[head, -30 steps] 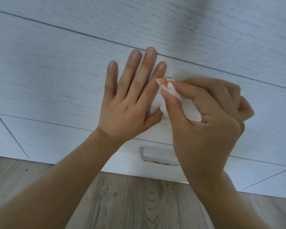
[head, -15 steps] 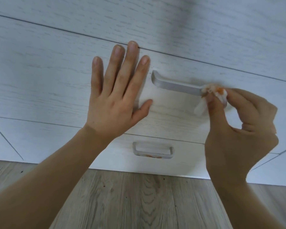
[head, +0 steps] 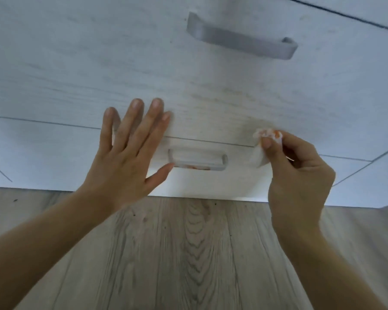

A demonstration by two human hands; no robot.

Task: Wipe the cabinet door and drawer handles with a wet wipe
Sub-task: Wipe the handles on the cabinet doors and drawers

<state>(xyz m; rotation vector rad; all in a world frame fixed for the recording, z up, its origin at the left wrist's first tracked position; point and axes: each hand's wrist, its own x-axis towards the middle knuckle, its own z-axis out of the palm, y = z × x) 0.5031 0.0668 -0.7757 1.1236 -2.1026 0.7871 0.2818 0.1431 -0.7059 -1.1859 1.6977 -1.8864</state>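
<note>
A white wood-grain cabinet front fills the upper view. Its upper drawer carries a grey bar handle [head: 242, 38]. The bottom drawer [head: 211, 184] has a smaller pale handle [head: 197, 164] with orange smears along its lower edge. My left hand [head: 130, 151] lies flat and spread against the drawer fronts, thumb tip at the lower handle's left end. My right hand [head: 298, 177] pinches a crumpled white wet wipe [head: 267, 139] stained orange, held to the right of the lower handle and apart from it.
Grey-brown wood plank floor [head: 188, 253] runs below the cabinet's base. Neighbouring cabinet panels [head: 43, 153] flank the drawers on both sides, with thin gaps between them.
Both hands have dropped from the upper handle to the bottom drawer. The wipe has left the upper handle's right end. The view has tilted down, so the upper handle sits higher.
</note>
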